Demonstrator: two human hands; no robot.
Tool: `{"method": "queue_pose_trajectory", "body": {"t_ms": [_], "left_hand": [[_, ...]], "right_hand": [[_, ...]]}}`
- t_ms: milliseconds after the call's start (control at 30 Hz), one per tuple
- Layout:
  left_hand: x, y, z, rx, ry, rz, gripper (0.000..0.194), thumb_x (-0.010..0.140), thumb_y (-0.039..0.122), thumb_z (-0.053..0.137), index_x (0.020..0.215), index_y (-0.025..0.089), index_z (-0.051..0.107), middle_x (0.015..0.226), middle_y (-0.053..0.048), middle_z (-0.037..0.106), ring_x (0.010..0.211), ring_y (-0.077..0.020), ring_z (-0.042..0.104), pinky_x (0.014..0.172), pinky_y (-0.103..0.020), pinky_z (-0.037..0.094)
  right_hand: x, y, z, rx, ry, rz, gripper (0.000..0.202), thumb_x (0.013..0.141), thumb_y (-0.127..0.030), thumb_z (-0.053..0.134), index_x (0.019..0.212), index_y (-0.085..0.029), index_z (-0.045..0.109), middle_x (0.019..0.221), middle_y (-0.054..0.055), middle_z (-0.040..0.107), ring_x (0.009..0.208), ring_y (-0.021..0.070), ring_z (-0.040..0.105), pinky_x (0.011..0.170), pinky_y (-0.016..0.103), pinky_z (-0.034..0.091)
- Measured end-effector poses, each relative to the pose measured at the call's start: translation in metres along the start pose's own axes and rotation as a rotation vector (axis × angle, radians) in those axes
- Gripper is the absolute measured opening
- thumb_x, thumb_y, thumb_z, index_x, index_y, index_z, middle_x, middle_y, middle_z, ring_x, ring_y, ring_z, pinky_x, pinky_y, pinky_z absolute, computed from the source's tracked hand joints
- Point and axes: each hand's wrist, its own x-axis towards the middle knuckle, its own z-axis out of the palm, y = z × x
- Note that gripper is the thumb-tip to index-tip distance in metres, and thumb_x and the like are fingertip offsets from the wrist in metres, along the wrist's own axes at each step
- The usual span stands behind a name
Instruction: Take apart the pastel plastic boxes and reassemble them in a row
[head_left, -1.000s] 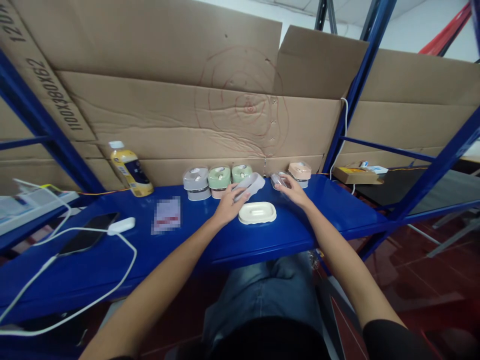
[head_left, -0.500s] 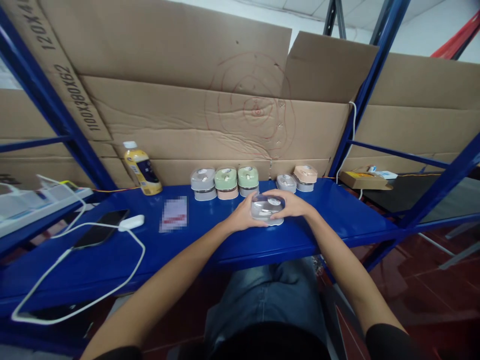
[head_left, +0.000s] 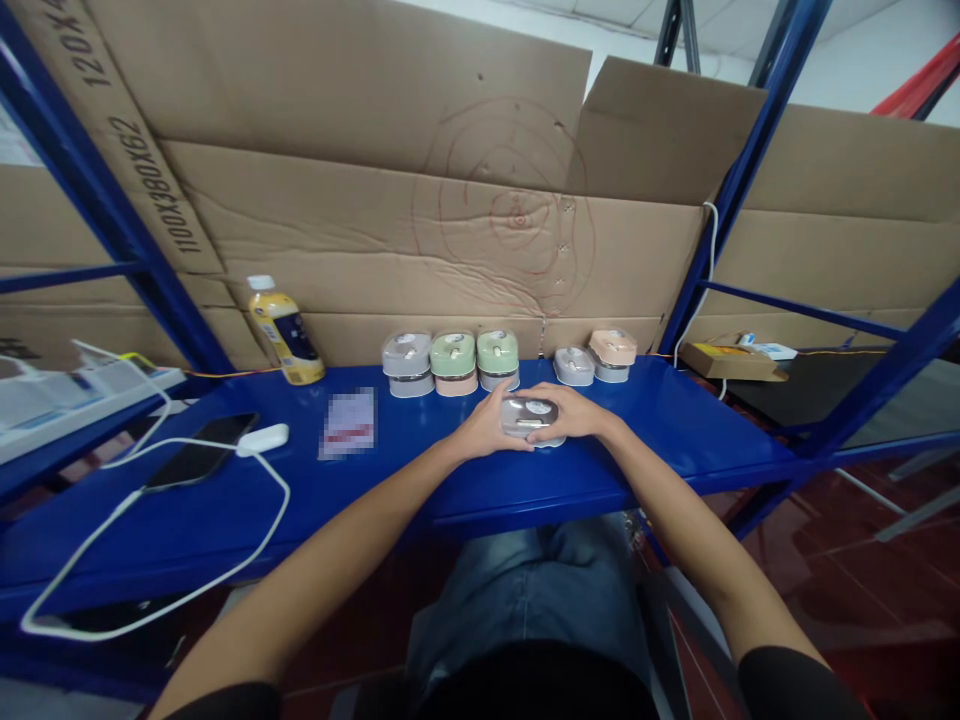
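A small grey container with a glossy lid (head_left: 531, 412) is held near the front of the blue shelf (head_left: 480, 500). From the left, my left hand (head_left: 484, 424) grips its side, the thumb along the near edge. My right hand (head_left: 571, 412) closes round the other side, its fingers curved over the far rim and its thumb at the front. A pale round sticker shows on the lid. Part of the container's sides is hidden by my fingers. Just beyond my left hand stands a green-lidded container (head_left: 498, 360).
Along the cardboard (head_left: 337, 220) stand a grey container (head_left: 408, 362), another green-lidded one (head_left: 454, 362), a low grey one (head_left: 574, 366) and a peach-lidded one (head_left: 613, 354). Left are a yellow bottle (head_left: 286, 335), a blurred card (head_left: 348, 424), a phone (head_left: 199, 455) and a white cable (head_left: 277, 540).
Both hands have shifted slightly, and my right hand wraps closer over the grey container's lid. The lid looks darker and lower between the hands. The other containers have stayed in place.
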Motion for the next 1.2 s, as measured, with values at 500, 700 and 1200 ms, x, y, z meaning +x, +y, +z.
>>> {"method": "queue_pose_trajectory", "body": {"t_ms": [500,700,1200], "left_hand": [[0.004,-0.020,0.003,-0.008,0.063,0.044,0.085,0.081,0.041,0.081,0.151,0.022,0.037,0.132,-0.014,0.066,0.122,-0.0309,0.066,0.108,-0.055,0.052],[0.004,-0.012,0.004,0.051,0.093,0.068,0.053,0.088,0.037,0.068,0.136,0.019,0.052,0.116,-0.011,0.068,0.102,-0.0238,0.069,0.097,-0.046,0.059],[0.007,-0.004,-0.004,0.145,0.226,0.068,0.028,0.088,0.029,0.063,0.114,0.019,0.061,0.099,-0.006,0.069,0.082,-0.0197,0.065,0.082,-0.039,0.059]], "right_hand": [[-0.066,-0.033,-0.005,-0.517,-0.024,0.405,0.088,0.089,-0.063,0.067,0.162,-0.027,0.035,0.127,0.019,0.062,0.109,0.0376,0.069,0.091,0.046,0.055],[-0.032,-0.022,-0.011,-0.707,-0.078,0.581,0.079,0.093,-0.065,0.060,0.157,-0.022,0.041,0.127,0.026,0.065,0.104,0.0424,0.071,0.086,0.050,0.054],[0.080,-0.009,0.000,-0.633,0.282,0.597,0.052,0.101,-0.056,0.045,0.123,-0.013,0.063,0.126,0.025,0.069,0.115,0.0378,0.067,0.097,0.045,0.051]]}}
